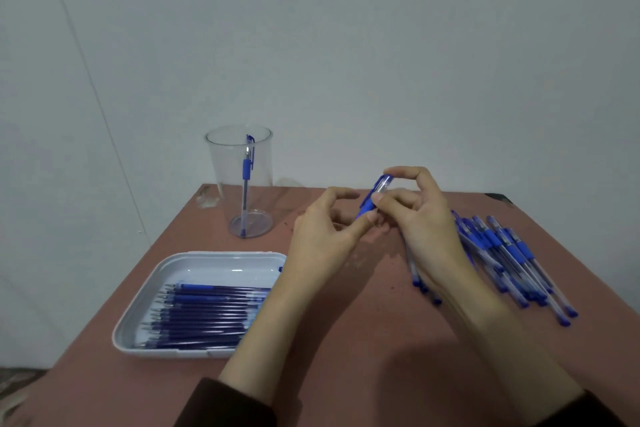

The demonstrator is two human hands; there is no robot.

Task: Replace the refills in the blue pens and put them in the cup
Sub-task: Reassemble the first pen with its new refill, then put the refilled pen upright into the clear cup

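Note:
Both my hands hold one blue pen [375,192] above the middle of the table. My right hand [415,215] pinches its upper clear part near the clip. My left hand [322,236] grips the lower blue part between thumb and fingers; that end is hidden. A clear plastic cup [242,184] stands at the back left with one blue pen [246,177] upright inside. A pile of several blue pens [502,260] lies to the right of my right hand. A white tray [166,274] at the front left holds several dark blue refills [207,315].
The reddish-brown table [346,340] ends at a pale wall behind the cup. Its left edge runs diagonally past the tray. Dark sleeves cover both my forearms at the bottom of the view.

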